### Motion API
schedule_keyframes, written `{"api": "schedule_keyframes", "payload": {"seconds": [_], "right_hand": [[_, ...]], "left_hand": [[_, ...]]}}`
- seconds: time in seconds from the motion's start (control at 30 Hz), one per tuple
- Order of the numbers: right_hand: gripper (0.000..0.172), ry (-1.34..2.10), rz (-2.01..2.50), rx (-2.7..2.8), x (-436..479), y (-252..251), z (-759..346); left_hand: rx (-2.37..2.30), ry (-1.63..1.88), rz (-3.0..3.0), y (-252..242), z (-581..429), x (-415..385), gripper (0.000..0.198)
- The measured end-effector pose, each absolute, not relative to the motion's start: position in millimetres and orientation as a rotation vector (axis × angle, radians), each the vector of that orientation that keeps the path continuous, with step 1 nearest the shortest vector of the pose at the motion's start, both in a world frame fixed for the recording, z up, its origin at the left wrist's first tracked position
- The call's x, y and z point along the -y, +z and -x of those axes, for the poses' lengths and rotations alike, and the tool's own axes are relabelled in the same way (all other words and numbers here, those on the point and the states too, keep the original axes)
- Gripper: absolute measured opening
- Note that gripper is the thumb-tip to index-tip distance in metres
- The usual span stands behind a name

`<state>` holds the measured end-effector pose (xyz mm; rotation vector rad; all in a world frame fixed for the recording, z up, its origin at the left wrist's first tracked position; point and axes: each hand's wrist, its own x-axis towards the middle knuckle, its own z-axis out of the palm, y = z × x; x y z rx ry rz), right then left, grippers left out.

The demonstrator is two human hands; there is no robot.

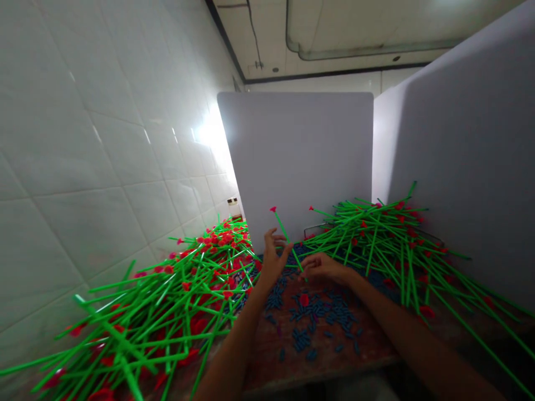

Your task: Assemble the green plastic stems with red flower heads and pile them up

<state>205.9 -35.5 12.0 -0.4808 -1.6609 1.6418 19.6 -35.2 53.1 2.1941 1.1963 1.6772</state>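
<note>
there was one left hand (272, 259), one right hand (324, 268), one green stick (283, 228) between them, two stick heaps (167, 301), two white panels (301, 150), one jar (234, 209) and blue pellets (301, 340) past counting.

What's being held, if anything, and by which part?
A green plastic-looking stick with a red flared tip: the right hand pinches its lower end. The left hand is open beside its middle; contact is unclear.
</note>
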Motion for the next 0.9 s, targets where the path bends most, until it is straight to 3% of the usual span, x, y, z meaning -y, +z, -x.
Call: {"api": "schedule_keyframes", "payload": {"seconds": [0.1, 0.27, 0.5, 0.9], "right_hand": [[0.015, 1.459, 0.515, 1.714, 26, 8, -203], [0.008, 1.244, 0.515, 1.770, 12, -3, -202], [0.021, 1.081, 0.524, 1.882, 13, -7, -202], [0.029, 1.048, 0.553, 1.948, 14, -8, -207]], "left_hand": [[-1.086, 1.376, -2.213, 48, -32, 36, 0.031], [-1.117, 1.265, -2.368, 43, -45, 41, 0.034], [-1.099, 1.296, -2.343, 37, -45, 40, 0.035], [-1.044, 1.342, -2.306, 25, -48, 34, 0.033]]}}
